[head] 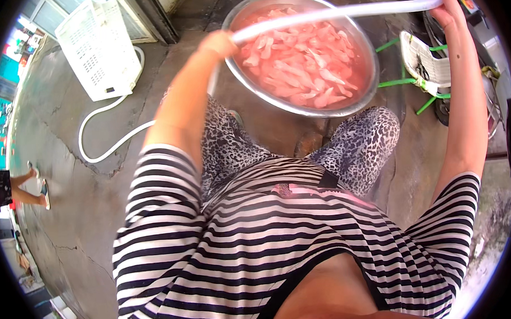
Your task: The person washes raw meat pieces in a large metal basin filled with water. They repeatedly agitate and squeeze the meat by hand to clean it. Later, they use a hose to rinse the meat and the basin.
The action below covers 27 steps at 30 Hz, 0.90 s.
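My left hand (219, 44), blurred by motion, grips a white hose (300, 19) at the left rim of a large round metal basin (309, 111). Out past the basin's right side, my right hand (441, 6) is closed around the same hose near its end. Between the two hands the hose spans the basin's upper part. Pale pieces of raw meat (303, 67) lie in reddish water inside the basin. Which exact cut the pieces are, I cannot tell.
A white plastic basket (99, 51) stands at the upper left, with hose looping over the cracked wet floor. Right of the basin is a small white chair (426, 62) with green legs, scissors (422, 69) on it. Another person's legs (30, 190) show at far left.
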### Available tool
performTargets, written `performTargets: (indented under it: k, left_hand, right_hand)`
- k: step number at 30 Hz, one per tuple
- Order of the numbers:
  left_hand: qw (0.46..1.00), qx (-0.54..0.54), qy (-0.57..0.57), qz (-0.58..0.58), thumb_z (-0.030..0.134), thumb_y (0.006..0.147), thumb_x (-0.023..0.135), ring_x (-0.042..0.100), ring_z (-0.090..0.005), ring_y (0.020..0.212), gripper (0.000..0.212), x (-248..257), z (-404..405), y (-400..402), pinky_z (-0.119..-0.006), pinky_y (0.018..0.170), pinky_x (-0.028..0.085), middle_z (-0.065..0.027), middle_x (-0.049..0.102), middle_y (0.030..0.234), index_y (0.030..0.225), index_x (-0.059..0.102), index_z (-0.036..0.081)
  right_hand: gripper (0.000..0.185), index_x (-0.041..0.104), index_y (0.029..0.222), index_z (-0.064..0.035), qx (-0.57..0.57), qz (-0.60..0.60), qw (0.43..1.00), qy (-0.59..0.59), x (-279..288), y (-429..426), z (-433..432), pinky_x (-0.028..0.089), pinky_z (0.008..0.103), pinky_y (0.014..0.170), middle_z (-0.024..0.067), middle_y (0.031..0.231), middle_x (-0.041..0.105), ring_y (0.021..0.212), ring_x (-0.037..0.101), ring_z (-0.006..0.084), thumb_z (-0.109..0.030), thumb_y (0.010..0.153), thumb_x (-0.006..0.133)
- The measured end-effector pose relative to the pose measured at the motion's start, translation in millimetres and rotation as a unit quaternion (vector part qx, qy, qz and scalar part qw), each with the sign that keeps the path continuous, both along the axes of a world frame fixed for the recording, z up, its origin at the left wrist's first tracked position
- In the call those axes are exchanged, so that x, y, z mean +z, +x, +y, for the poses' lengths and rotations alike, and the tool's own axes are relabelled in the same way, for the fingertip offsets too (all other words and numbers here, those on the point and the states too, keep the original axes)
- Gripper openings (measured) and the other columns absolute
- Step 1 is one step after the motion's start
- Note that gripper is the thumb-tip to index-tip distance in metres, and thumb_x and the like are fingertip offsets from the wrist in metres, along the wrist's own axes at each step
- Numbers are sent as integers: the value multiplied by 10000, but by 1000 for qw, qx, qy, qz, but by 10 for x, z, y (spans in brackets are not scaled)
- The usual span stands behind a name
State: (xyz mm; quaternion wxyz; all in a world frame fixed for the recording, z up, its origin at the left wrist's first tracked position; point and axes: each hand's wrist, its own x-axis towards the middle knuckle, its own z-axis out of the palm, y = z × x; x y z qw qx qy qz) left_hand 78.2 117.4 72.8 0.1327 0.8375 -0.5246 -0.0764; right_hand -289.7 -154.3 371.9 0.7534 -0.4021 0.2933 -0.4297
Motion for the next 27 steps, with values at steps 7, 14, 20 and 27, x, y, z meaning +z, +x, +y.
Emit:
performTargets:
  k: [7,14,20,27]
  left_hand:
    - [968,165,-122,-146,211,735,552,618,-297,920,405,1785,1802,1432,-366,820,459,-159,646,959,1128,589,119]
    - [846,359,-80,-386,216,833,533,598,-327,956,323,2536,3817,1556,-412,779,468,-120,626,1049,1154,551,174]
    - [799,482,109,-343,290,830,557,637,-311,903,225,1361,3829,2184,-438,751,523,-123,636,962,1028,602,191]
    - [910,262,297,-121,216,754,619,539,-328,1103,525,-353,1947,1910,-410,941,428,-231,544,1183,1236,490,51]
  right_hand:
    - [167,409,710,-67,92,-169,979,66,-1382,955,428,384,257,520,35,598,423,500,396,139,2,844,481]
    - [127,457,909,27,230,-265,916,193,-1749,2356,1793,495,464,852,118,794,503,750,555,208,-58,866,542]
    - [288,331,1109,-48,41,-218,938,266,-1989,2563,1458,494,494,812,90,786,477,667,488,203,-189,923,501]
    - [244,471,1144,-38,97,45,967,230,-3166,1704,1005,538,450,655,118,750,549,626,564,254,-138,921,470]
